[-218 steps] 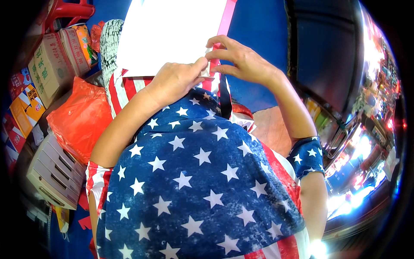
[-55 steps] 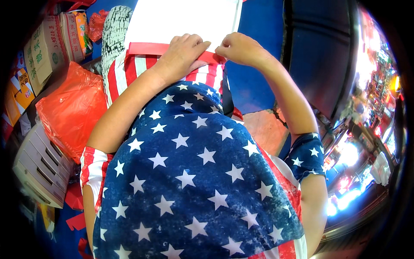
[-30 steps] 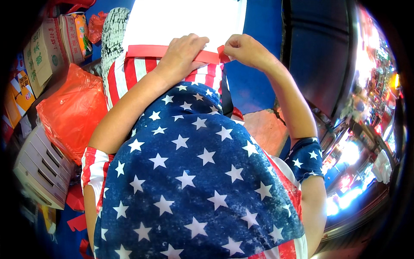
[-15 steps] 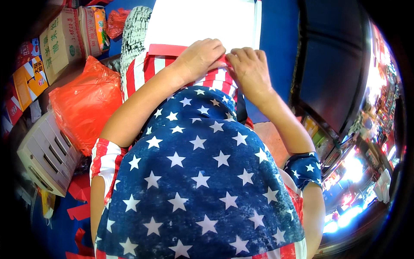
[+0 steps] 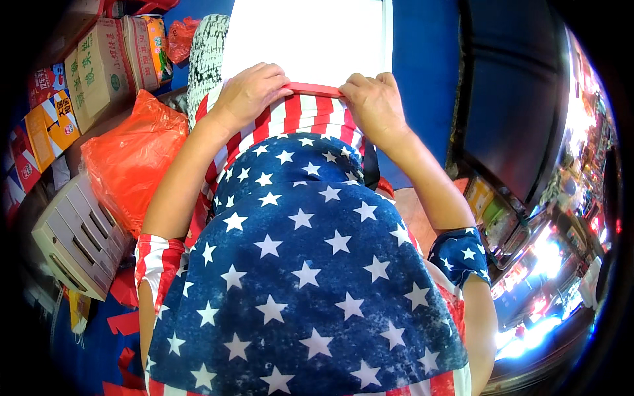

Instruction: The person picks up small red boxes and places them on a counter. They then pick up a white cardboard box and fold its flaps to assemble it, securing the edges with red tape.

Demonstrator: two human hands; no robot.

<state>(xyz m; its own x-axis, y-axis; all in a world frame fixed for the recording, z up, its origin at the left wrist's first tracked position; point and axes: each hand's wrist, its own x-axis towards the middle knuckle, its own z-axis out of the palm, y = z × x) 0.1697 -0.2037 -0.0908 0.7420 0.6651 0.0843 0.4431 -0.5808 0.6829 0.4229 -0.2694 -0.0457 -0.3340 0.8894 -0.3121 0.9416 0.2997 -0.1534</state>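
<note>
A narrow red strip, apparently folded paper, stretches between my two hands along the near edge of a bright white board. Its left end is pinched by my left hand, whose fingers are bent over it. At the other end, the thumb and fingers of my right hand close on the strip near the board's right corner. Both hands partly cover the strip's ends. Just below it lies the red-and-white striped part of my clothing, with the blue starred part nearer to me.
On the left are cardboard boxes, an orange plastic bag and a beige slotted plastic case. Red scraps lie on the blue floor. A dark panel stands at the right.
My left hand has moved left, away from the right hand, to the strip's left end. The strip now looks narrower and spans the gap between my hands. My right hand stays nearly in place.
</note>
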